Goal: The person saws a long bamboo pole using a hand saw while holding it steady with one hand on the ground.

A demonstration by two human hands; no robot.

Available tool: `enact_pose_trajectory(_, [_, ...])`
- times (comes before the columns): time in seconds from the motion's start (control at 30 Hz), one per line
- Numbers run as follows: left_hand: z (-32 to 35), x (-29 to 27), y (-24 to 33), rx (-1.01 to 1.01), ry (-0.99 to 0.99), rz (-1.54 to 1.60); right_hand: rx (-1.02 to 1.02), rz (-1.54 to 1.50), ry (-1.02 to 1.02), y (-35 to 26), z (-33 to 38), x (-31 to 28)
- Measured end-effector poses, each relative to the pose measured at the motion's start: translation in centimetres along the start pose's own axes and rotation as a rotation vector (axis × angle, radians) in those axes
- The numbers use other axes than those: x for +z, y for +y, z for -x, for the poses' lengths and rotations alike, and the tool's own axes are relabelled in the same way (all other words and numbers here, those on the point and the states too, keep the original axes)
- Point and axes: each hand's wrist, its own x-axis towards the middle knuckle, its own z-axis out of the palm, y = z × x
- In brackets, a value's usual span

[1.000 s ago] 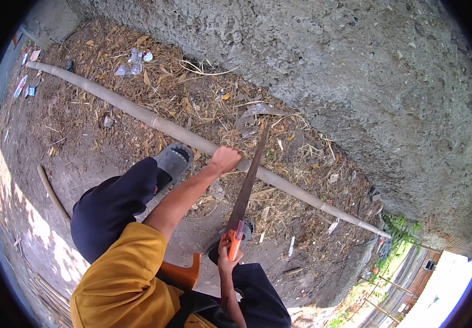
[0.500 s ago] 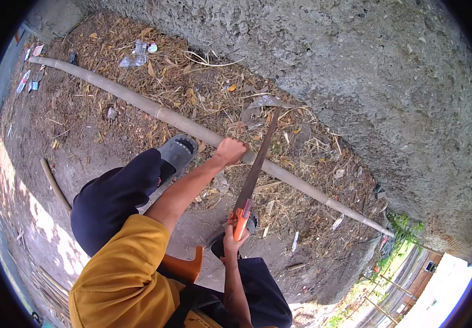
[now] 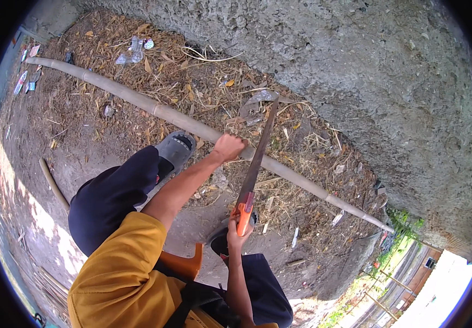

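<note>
A long bamboo pole (image 3: pixel 132 98) lies slantwise across the ground, from the far left down to the right. My left hand (image 3: pixel 229 146) is wrapped around it near its middle. Just right of that hand, a handsaw (image 3: pixel 260 150) crosses the pole with its long brown blade pointing away toward the wall. My right hand (image 3: pixel 238 235) grips the saw's orange handle, close to my right foot. Whether the teeth have cut into the bamboo cannot be made out.
A rough concrete wall (image 3: pixel 367 82) rises on the far right. Dry leaves and straw (image 3: pixel 192 93) cover the ground beside it, with a clear plastic bottle (image 3: pixel 132 52). My left shoe (image 3: pixel 177 150) stands near the pole. An orange plastic piece (image 3: pixel 189 265) is by my waist.
My right hand has pushed the saw slightly forward, away from me, across the bamboo pole. My left hand keeps its hold on the pole.
</note>
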Motion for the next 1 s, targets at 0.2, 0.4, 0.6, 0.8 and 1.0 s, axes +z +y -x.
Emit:
enact_pose_trajectory(0.2, [0.9, 0.6, -0.6, -0.022, 0.067, -0.066, -0.038, -0.167, 0.126, -1.1, 9.8, 1.7])
enact_pose_trajectory(0.4, [0.1, -0.8, -0.1, -0.018, 0.016, -0.004, -0.043, 0.104, 0.16, -0.3, 2.7, -1.0])
enact_pose_trajectory(0.6, [0.1, -2.2, -0.8, -0.001, -0.124, -0.033, -0.093, 0.058, 0.205, -1.1, 5.9, -2.6])
enact_pose_trajectory(0.8, [-1.0, -3.3, -0.9, -0.005, -0.169, -0.038, -0.057, 0.06, 0.225, -2.4, 8.6, -5.1])
enact_pose_trajectory(1.0, [-0.2, -4.3, -1.7, 0.01, -0.224, -0.02, -0.062, 0.078, 0.203, -4.5, 9.0, -7.6])
